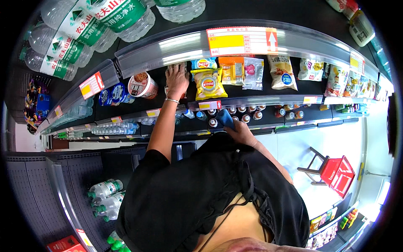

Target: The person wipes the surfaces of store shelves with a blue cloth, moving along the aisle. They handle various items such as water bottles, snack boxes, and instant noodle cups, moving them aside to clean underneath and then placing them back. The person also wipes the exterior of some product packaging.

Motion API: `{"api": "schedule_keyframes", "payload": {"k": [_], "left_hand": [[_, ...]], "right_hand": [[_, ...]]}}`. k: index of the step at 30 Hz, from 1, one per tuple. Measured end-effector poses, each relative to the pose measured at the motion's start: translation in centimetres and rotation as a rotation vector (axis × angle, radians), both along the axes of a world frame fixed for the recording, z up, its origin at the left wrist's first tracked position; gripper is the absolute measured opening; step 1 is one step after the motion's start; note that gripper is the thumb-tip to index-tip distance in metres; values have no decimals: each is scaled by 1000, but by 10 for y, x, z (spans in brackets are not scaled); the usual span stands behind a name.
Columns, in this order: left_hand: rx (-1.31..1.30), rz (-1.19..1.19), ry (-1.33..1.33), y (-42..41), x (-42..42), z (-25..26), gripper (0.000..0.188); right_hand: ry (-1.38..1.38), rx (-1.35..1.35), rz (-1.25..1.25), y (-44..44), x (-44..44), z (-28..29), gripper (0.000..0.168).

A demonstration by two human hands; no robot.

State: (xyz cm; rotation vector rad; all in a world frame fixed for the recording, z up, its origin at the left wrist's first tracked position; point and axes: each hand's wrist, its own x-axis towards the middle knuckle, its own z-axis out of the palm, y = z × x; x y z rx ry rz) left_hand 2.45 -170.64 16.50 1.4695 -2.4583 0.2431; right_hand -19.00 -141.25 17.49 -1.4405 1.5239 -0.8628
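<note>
My left hand (177, 78), with a bracelet at the wrist, reaches onto the snack shelf and lies over a packet (184, 94). The hand hides most of that packet, and whether the fingers grip it cannot be made out. Just left of it lies a tilted instant noodle cup (143, 85), with blue-lidded cups (117, 94) beyond. On its right a yellow chip bag (208, 84) leans before a blue bag (204, 63). Lower down, at the front of my body, my right hand (241, 134) is closed around a blue cloth (225, 119), near the capped bottles (245, 118) on a lower shelf.
An upper shelf edge (182, 44) with a price tag (241, 41) juts above my left hand. Large water bottles (126, 19) lie up there. More snack bags (282, 73) stand rightward. A red basket (338, 174) rests on a stool (315, 168) to the right.
</note>
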Motion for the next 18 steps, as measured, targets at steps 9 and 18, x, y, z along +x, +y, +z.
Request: {"api": "schedule_keyframes", "payload": {"k": [9, 18], "left_hand": [[-75, 59, -17, -9, 20, -12, 62], [-77, 111, 124, -5, 8, -3, 60]], "right_hand": [[9, -78, -3, 4, 2, -9, 28], [13, -56, 37, 9, 4, 7, 30]]}}
